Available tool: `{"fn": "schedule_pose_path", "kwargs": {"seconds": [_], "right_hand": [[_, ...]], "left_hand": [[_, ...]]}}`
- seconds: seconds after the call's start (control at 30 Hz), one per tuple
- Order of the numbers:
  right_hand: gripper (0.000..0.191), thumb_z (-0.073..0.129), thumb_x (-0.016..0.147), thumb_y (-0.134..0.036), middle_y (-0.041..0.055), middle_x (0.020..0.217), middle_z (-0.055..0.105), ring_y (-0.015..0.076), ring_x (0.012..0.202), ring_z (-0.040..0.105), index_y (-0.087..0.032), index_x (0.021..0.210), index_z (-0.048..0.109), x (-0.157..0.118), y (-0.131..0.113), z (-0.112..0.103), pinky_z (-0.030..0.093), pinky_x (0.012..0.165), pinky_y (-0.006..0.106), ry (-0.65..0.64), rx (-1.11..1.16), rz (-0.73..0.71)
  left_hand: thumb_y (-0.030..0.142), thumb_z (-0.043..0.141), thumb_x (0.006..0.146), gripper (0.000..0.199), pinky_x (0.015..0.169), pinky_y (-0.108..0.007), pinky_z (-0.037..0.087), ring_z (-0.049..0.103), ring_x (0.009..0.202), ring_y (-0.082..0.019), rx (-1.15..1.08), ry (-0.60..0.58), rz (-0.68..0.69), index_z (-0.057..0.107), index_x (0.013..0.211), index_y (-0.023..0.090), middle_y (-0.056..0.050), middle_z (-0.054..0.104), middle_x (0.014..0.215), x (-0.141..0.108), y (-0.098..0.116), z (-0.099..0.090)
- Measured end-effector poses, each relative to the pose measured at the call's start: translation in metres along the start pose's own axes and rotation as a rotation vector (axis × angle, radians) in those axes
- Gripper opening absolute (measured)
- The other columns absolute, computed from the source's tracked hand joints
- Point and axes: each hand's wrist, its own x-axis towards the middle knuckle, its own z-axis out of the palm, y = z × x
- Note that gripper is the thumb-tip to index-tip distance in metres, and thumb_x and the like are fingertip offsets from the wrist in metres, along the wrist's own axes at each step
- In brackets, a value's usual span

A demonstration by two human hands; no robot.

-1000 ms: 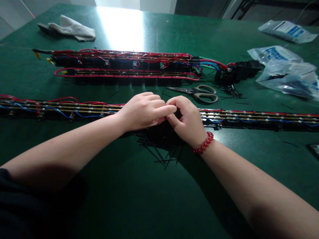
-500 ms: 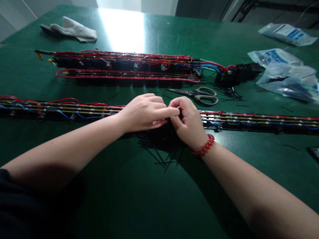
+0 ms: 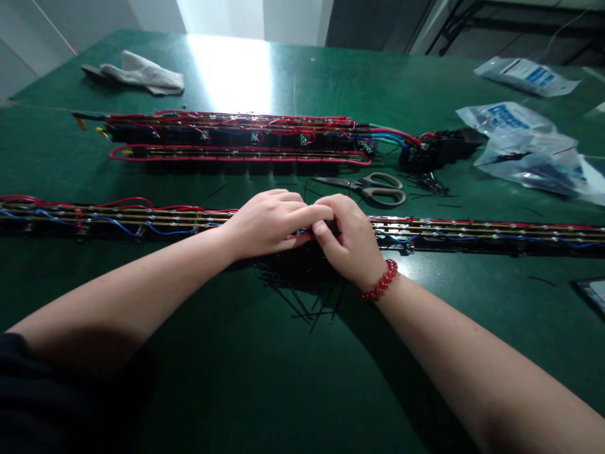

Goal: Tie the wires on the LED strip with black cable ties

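Note:
A long black strip (image 3: pixel 472 233) with gold rods and red and blue wires runs across the green table (image 3: pixel 236 378). Over its middle, my left hand (image 3: pixel 276 222) is bent with its fingers closed together, the index finger reaching to my right hand. My right hand (image 3: pixel 347 234), with a red bead bracelet (image 3: pixel 382 282) at the wrist, is curled, thumb and fingertips pinched. What either hand holds is too small or hidden to make out. Thin black ties (image 3: pixel 309 309) lie scattered just below the hands.
Beyond the hands lie scissors (image 3: pixel 382 189), more black ties (image 3: pixel 430 184) and a wired black assembly (image 3: pixel 236 132). Plastic bags (image 3: pixel 534 148) lie at the right, a pale cloth (image 3: pixel 146 74) at the back left. A dark flat object (image 3: pixel 593 291) is at the right edge.
The view has shifted, so the table items appear slightly lower. My right hand has closed in against my left fingertips, its thumb now nearer the index finger.

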Motion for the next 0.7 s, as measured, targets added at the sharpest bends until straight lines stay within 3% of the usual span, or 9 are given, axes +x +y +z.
{"fn": "schedule_pose_path", "kwargs": {"seconds": [0.1,0.23,0.5,0.6,0.7], "right_hand": [[0.01,0.05,0.092,-0.032,0.006,0.092,0.065,0.0222,0.09,0.059,-0.023,0.092,0.055,-0.0003,-0.0013,-0.0014,0.048,0.08,0.038,-0.021,-0.001,-0.003],[0.007,0.053,0.088,-0.025,0.0052,0.094,0.066,0.0214,0.09,0.06,-0.023,0.094,0.055,-0.0012,-0.0019,-0.0011,0.048,0.078,0.038,-0.001,-0.008,-0.022],[0.004,0.061,0.089,-0.024,0.0044,0.089,0.067,0.0198,0.086,0.062,-0.023,0.089,0.057,-0.0025,0.0008,0.004,0.049,0.075,0.035,0.063,-0.054,-0.033],[0.011,0.066,0.087,-0.029,0.0033,0.089,0.068,0.0191,0.085,0.062,-0.022,0.089,0.057,-0.0024,-0.0002,0.0047,0.049,0.073,0.034,0.075,-0.035,0.005],[0.007,0.065,0.086,-0.023,0.0021,0.088,0.068,0.018,0.084,0.062,-0.023,0.088,0.058,-0.0019,-0.0021,0.0047,0.049,0.072,0.033,0.078,-0.019,0.058]], "left_hand": [[0.027,0.062,0.086,0.023,0.071,-0.027,0.046,0.065,0.08,-0.017,-0.112,0.01,-0.111,0.056,0.107,0.02,-0.001,0.069,0.087,0.0012,-0.0005,0.0009],[0.022,0.064,0.08,0.023,0.068,-0.024,0.045,0.064,0.076,-0.014,-0.247,0.007,-0.2,0.053,0.1,0.02,0.001,0.067,0.084,0.0045,0.0001,-0.0007],[0.017,0.062,0.076,0.027,0.067,-0.023,0.043,0.061,0.075,-0.013,-0.331,-0.049,-0.275,0.052,0.101,0.02,0.002,0.065,0.085,0.0076,0.0003,-0.0036],[0.016,0.061,0.076,0.028,0.068,-0.024,0.044,0.061,0.077,-0.013,-0.322,-0.052,-0.263,0.052,0.102,0.02,0.001,0.065,0.087,0.007,-0.0005,-0.0022],[0.018,0.061,0.077,0.025,0.069,-0.025,0.043,0.06,0.077,-0.014,-0.298,-0.055,-0.255,0.053,0.101,0.019,0.0,0.065,0.086,0.0067,-0.0004,-0.0018]]}}
